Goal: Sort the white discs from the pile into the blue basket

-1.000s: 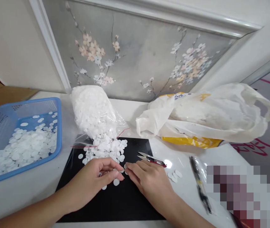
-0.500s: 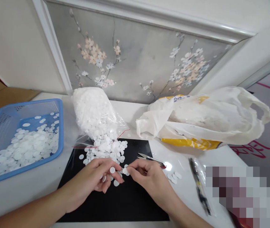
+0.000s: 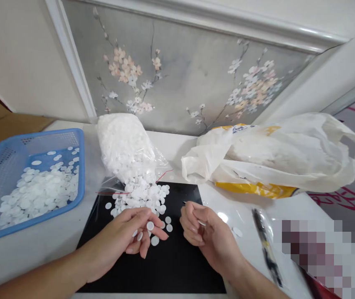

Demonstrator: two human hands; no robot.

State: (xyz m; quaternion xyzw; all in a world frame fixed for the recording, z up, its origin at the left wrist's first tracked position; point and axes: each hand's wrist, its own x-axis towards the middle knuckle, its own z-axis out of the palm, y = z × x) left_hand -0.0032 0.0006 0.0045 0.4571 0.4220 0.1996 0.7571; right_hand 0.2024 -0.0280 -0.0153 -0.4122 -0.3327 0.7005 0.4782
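My left hand [image 3: 140, 232] is half curled over the black mat, with several small white round discs [image 3: 150, 226] held against its fingers and palm. To its right, my right hand [image 3: 205, 236] is turned partly palm up, fingers curled, with the edge of a white disc [image 3: 201, 223] showing in it. A few loose discs [image 3: 169, 228] lie on the black mat [image 3: 152, 274] between the hands. Beyond my left hand, a heap of discs [image 3: 143, 193] spills from a clear zip bag [image 3: 123, 145]. My right hand hides most of the thread snips; only a tip shows.
At the left stands a blue plastic basket [image 3: 82, 166] holding many discs. A white and yellow carrier bag [image 3: 277, 162] lies at the back right. Nearer are a packet with a black pen-like item [image 3: 266, 247] and a few discs [image 3: 237, 231] on the white table.
My right hand has drawn away to the right from my left fingers and turned more palm up. It now covers the snips and part of the right-hand discs. My left hand has barely moved.
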